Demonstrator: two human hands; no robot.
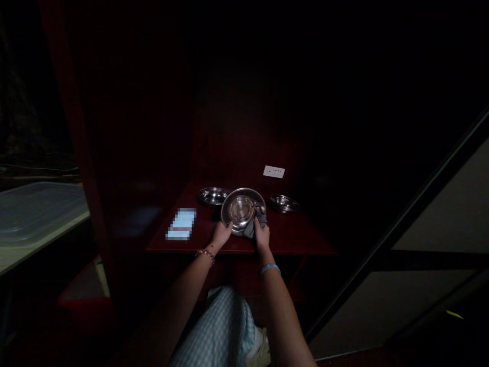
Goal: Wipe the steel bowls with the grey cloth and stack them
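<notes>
While left hand (pixel 221 234) grips steel plate (pixel 242 210) rim, right hand (pixel 262 233) clamps cloth (pixel 255 224) near desk (pixel 298 237) edge.

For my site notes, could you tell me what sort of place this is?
Probably a dim dining booth or desk nook: a dark red wooden table with a wall socket behind it, and steel plates, one held tilted by both hands with a grey cloth.

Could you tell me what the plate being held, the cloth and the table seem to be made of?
The plate looks like polished steel: silvery, with bright reflections. The cloth in the right hand seems a soft grey fabric, folding limply. The table appears to be dark red wood or veneer with a dull sheen.
</notes>
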